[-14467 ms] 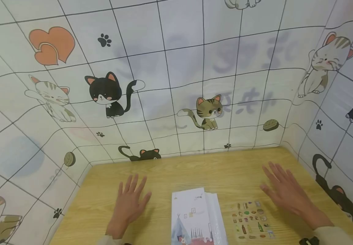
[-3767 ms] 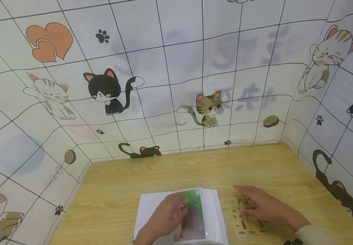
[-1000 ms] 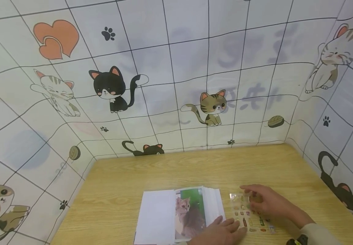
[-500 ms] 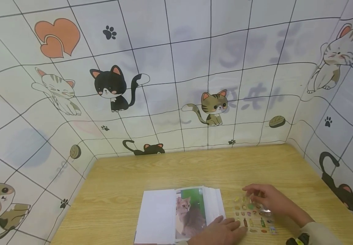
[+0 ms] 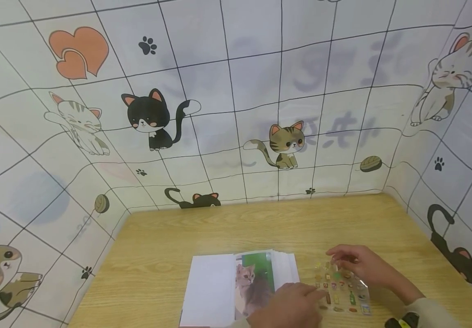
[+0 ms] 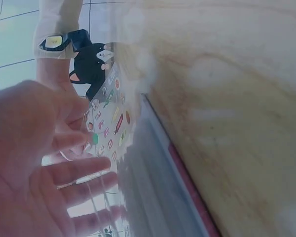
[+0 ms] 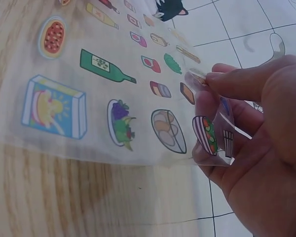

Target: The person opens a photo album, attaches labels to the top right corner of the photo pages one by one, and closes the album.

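Note:
A clear sticker sheet (image 5: 344, 298) printed with small food pictures lies right of the open photo album. My right hand (image 5: 360, 264) pinches its far edge between thumb and fingers, bending that edge up. In the right wrist view the thumb (image 7: 237, 81) presses a small brownish sticker (image 7: 196, 75), with fingers behind the clear sheet (image 7: 138, 143). My left hand (image 5: 286, 307) is over the album's lower right corner, fingers loosely extended toward the sheet. In the left wrist view that left hand (image 6: 44, 163) is near the sheet, holding nothing. The album's cat photo (image 5: 254, 282) is partly hidden by it.
The album's blank white left page (image 5: 209, 289) lies flat on the wooden table (image 5: 227, 232). Cloth walls with printed cats (image 5: 286, 141) enclose the table at the back and both sides. A black watch (image 5: 401, 321) is on the right wrist.
The album, shut at first, now lies open at a cat photo. Both hands came off the table; the right raised the sheet's far edge. The left moved rightward from the photo, then lifted slightly.

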Motion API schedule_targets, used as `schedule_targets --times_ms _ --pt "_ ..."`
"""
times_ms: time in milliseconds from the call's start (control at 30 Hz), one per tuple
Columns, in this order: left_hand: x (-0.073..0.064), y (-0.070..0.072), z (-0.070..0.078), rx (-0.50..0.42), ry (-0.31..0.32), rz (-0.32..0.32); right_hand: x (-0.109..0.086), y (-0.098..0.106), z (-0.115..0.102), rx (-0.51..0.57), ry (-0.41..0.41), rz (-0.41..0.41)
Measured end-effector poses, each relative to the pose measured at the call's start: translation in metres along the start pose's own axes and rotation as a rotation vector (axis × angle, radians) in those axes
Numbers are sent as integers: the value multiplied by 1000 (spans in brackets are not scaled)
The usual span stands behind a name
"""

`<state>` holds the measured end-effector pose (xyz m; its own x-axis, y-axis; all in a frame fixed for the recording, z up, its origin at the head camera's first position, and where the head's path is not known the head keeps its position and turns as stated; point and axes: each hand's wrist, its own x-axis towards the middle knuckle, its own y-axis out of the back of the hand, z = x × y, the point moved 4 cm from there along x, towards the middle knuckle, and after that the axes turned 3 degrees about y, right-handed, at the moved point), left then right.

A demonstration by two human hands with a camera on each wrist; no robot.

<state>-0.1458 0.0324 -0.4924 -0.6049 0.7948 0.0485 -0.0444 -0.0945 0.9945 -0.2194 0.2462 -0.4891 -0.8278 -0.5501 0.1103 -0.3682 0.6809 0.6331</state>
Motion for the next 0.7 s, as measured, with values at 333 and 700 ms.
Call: schedule_targets --times_ms 333,700 --pt "-2 3 -18 -218 271 118 0 3 -7 54 29 -3" --pt "0 5 -30 -534 394 237 -1 7 -8 105 102 -19"
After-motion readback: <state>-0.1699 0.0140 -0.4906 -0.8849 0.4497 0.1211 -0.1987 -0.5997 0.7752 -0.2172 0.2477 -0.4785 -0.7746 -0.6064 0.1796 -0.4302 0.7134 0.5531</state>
